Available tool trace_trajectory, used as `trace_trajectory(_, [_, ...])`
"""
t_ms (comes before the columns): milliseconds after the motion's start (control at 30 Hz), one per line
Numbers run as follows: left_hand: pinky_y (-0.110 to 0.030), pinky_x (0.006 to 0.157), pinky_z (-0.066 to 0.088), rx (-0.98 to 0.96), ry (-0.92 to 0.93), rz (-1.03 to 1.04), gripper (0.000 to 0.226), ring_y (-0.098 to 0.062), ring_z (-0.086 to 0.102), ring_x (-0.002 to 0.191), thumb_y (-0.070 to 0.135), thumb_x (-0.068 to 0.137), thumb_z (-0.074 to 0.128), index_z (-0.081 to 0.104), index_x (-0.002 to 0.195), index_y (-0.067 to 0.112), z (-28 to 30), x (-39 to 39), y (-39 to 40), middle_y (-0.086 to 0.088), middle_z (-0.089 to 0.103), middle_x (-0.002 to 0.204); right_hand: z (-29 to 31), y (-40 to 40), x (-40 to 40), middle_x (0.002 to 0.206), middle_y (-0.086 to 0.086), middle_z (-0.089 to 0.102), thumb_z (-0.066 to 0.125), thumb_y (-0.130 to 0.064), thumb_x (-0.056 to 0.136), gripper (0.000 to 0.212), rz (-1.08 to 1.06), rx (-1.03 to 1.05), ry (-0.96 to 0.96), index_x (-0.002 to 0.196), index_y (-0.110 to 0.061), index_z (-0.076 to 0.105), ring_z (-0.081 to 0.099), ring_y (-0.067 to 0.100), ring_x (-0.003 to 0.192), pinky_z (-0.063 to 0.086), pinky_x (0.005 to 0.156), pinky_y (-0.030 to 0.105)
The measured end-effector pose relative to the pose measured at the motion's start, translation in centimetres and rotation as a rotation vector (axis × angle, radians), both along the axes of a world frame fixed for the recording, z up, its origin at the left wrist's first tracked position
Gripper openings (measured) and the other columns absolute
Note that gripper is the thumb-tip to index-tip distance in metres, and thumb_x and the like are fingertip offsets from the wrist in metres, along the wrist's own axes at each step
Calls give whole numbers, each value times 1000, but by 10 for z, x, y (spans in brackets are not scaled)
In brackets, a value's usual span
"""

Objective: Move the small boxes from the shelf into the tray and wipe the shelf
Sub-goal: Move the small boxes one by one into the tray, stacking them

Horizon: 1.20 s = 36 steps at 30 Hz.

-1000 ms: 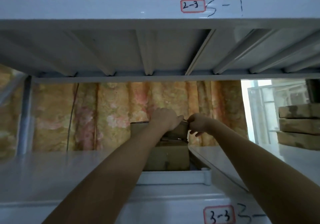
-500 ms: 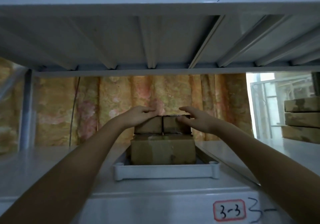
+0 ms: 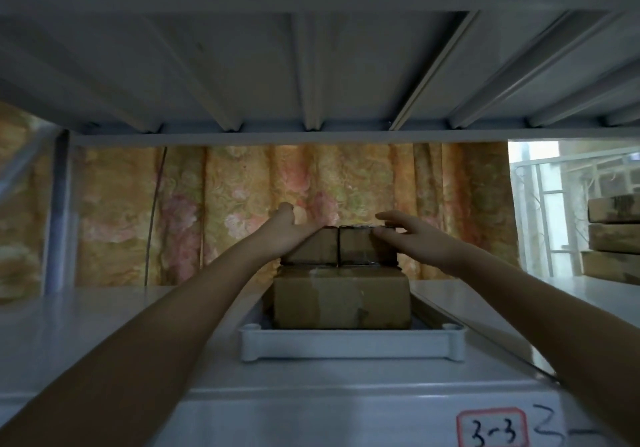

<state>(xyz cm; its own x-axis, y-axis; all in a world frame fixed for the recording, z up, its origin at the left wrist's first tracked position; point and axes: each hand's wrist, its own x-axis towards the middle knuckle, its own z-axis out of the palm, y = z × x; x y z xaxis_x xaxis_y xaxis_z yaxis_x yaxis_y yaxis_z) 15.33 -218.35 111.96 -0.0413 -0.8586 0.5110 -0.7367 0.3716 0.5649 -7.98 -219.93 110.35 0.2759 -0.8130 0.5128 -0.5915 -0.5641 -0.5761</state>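
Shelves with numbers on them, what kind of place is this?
Probably a small storeroom or stockroom. The metal shelf carries a handwritten label "3-3", brown cardboard boxes sit stacked in a white tray, and more boxes are piled at the right.

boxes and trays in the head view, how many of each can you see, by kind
small brown cardboard boxes on top of the stack: 2
large brown cardboard box in the tray: 1
flat brown cardboard boxes stacked at far right: 3
white plastic tray: 1
total: 7

Shelf edge label: "3-3".
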Motion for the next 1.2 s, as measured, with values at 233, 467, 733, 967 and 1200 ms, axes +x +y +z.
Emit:
trace_trajectory(233, [-30,66,50,304,450,-64,36,-21,56,79,49,93,49,59,100,15,-5,7,11,-8,57,94,-9,8,5,138,12,44,45,-50,94,63,14,222,-200,148,-24,26,49,26,117,47,92,36])
trace_trajectory(467, [-28,61,50,330,334,-58,44,-18,61,81,44,86,65,56,113,10,-9,4,15,-6,62,96,-13,10,8,119,12,52,49,-39,96,58,5,229,-262,147,-20,27,58,20,93,50,68,25])
trace_trajectory(733, [-25,71,49,286,294,-90,45,-17,60,83,44,91,57,58,120,9,-15,-2,21,-6,64,101,-12,12,2,131,17,50,44,-26,101,51,-20,187,-154,148,-18,26,56,27,107,52,80,33])
trace_trajectory(967, [-36,105,33,-36,207,91,63,-31,37,134,45,98,41,33,145,3,12,-6,23,-16,38,147,-5,14,-5,148,16,39,27,-52,99,65,-359,-8,126,147,-9,29,40,31,133,35,105,42])
trace_trajectory(1200, [-30,64,35,-167,-277,45,33,-31,56,85,24,97,40,62,94,-1,35,-75,32,-16,59,83,13,46,-14,131,15,56,16,-50,100,61,-655,-147,486,131,-10,51,52,29,121,40,99,42])
